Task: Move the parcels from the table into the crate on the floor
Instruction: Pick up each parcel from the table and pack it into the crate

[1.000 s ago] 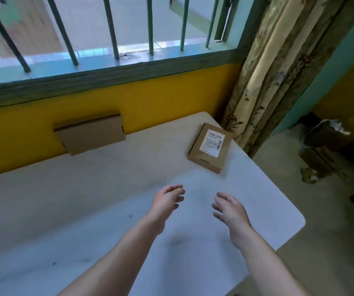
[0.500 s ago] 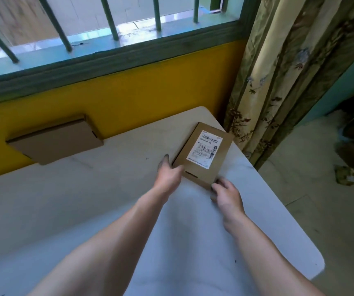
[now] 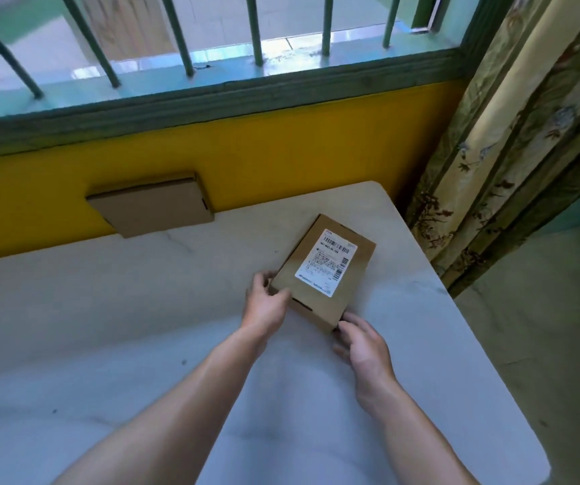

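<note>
Against the yellow wall a plain cardboard box (image 3: 152, 206) is sitting on the white table (image 3: 106, 327), a floral curtain (image 3: 512, 152) hanging to its right. Nearer, the labelled parcel (image 3: 323, 271) is lying label-up, long axis angling away rightward, left hand (image 3: 266, 302) and right hand (image 3: 362, 341) each gripping a near corner.

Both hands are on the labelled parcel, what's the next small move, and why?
Probably lift the labelled parcel straight up off the table. The left hand grips its near-left corner, the right hand its near-right corner, and it appears to lie flat there. The crate is out of view.
</note>
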Available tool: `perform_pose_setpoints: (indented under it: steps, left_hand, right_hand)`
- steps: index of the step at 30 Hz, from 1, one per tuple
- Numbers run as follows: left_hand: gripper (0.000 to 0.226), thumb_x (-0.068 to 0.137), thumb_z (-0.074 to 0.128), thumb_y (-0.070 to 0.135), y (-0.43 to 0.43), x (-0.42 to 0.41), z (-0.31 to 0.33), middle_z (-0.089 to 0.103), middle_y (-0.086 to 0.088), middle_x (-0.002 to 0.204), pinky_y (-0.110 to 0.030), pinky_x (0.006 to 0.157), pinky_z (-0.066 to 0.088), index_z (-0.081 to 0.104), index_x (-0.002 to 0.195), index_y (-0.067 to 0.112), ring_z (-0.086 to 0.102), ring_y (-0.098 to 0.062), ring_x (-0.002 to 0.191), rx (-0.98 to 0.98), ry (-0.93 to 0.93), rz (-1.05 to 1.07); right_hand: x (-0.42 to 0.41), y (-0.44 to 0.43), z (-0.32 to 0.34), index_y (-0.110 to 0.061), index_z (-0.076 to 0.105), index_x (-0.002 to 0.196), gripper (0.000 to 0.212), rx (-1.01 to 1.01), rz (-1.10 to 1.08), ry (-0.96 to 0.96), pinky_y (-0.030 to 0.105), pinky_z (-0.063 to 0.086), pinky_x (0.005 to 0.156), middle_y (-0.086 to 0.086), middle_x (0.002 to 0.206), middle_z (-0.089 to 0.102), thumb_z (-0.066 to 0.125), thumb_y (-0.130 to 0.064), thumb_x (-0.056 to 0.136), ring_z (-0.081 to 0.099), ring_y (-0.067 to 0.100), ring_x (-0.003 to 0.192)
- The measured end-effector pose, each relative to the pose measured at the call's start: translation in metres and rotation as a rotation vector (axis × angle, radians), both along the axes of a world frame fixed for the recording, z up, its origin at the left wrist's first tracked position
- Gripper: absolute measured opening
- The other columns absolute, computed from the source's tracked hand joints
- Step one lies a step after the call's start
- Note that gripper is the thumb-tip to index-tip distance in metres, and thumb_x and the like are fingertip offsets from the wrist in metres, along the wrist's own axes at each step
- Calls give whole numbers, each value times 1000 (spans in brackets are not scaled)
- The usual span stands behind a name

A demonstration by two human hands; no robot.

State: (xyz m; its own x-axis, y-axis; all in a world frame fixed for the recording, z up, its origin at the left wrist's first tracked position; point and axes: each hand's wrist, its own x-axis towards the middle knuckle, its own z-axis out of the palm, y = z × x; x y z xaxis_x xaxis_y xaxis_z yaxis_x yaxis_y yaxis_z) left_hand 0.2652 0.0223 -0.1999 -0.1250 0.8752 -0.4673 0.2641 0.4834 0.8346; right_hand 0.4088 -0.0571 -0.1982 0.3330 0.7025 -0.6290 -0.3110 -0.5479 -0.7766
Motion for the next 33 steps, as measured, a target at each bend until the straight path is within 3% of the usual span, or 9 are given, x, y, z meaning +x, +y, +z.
perform_pose_setpoints:
  steps: [2, 6, 12, 15, 20, 23, 25, 29, 33]
  left_hand:
    - [41, 90, 61, 15, -8, -15, 2, 60, 4, 100, -31, 75, 50, 47, 128, 23, 58, -13, 79, -24, -99, 72]
    - [38, 92, 60, 7, -30, -47, 12, 57, 6, 98, -28, 70, 55, 43, 120, 26, 61, -11, 83, -4, -267, 204]
    - [40, 90, 59, -1, -75, -114, 36, 60, 2, 110, -34, 78, 58, 51, 118, 26, 62, -11, 91, 63, -389, 373]
    - [42, 89, 57, -2, -103, -156, 47, 64, 0, 114, -31, 73, 57, 55, 122, 24, 63, -13, 91, 110, -406, 419]
    - [42, 89, 55, 0, -166, -255, 68, 67, -4, 108, -40, 84, 54, 56, 124, 22, 61, -17, 84, 173, -419, 545]
    - [38, 89, 59, 5, -216, -325, 81, 69, -5, 98, -28, 67, 56, 53, 125, 17, 63, -15, 78, 211, -433, 626]
    - [36, 90, 60, 7, -250, -369, 90, 70, -4, 94, -21, 59, 53, 56, 125, 16, 63, -14, 75, 242, -448, 646]
    - [33, 92, 59, 14, -317, -442, 109, 74, -8, 99, -29, 72, 50, 63, 124, 21, 64, -20, 86, 322, -482, 666]
    - [33, 95, 58, 19, -373, -495, 117, 71, -13, 117, -39, 87, 47, 63, 127, 22, 65, -26, 103, 403, -510, 768]
  right_hand:
    - [-14, -5, 6, -21, 74, 90, 19, 27, 32, 15, 24, 50, 70, -8, 88, 75, 59, -10, 90, 66, 9, 82]
    - [-46, -19, 18, -19, 72, 93, 21, 54, 111, 44, 26, 51, 75, -3, 91, 75, 56, -6, 91, 69, 12, 86]
    - [-102, -50, 31, -16, 72, 98, 21, 61, 245, 66, 23, 55, 72, 4, 89, 75, 54, -6, 93, 69, 15, 84]
    - [-129, -69, 33, -11, 71, 104, 19, 50, 305, 61, 30, 55, 78, 9, 100, 73, 54, -9, 95, 69, 20, 89]
    - [-178, -108, 39, -6, 64, 110, 17, 35, 261, 80, 33, 51, 80, 8, 93, 68, 56, -7, 95, 67, 22, 84]
    - [-220, -128, 46, -10, 62, 102, 9, 62, 297, 79, 37, 51, 87, 9, 98, 67, 55, -12, 97, 67, 20, 86]
    - [-256, -136, 52, -6, 61, 107, 17, 89, 345, 89, 37, 50, 85, 10, 107, 67, 53, -18, 100, 67, 20, 91]
    - [-331, -147, 69, -7, 63, 108, 26, 120, 472, 175, 34, 51, 78, 7, 103, 71, 49, -29, 102, 68, 20, 93]
    - [-404, -163, 88, -14, 69, 98, 29, 129, 709, 263, 34, 52, 74, 0, 81, 75, 48, -35, 101, 70, 16, 78]
